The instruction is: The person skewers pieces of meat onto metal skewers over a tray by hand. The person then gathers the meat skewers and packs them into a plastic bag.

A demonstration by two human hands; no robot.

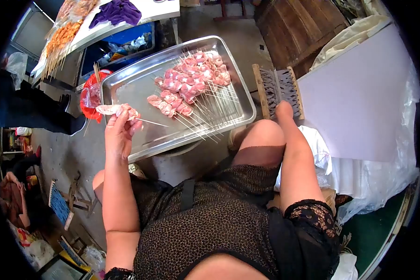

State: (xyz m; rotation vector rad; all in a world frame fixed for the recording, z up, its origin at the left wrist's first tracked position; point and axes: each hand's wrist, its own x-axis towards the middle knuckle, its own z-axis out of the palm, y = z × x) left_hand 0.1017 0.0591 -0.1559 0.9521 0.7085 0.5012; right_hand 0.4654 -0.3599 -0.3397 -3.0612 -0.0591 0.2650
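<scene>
My left hand (120, 130) is closed on a meat skewer (140, 122), pinching the pink meat, with the bare stick pointing right. It is raised over the left edge of a large metal tray (140, 77). Several finished skewers of raw pink meat (191, 77) lie in the tray, their thin sticks fanned toward the near right. On the right, my right hand (284, 110) is curled at the near edge of a small wood-framed stool (264, 91) with a woven seat. Thin grey sticks (277, 83) seem to lie on that seat. What my right fingers hold is hidden.
A red plastic bag (89, 100) with sticks is left of the tray. On a white table (149, 10) are orange skewered food (63, 36) and a purple cloth (115, 13). A person's dark-clothed leg (32, 105) is at left. A pale board (354, 98) stands at right.
</scene>
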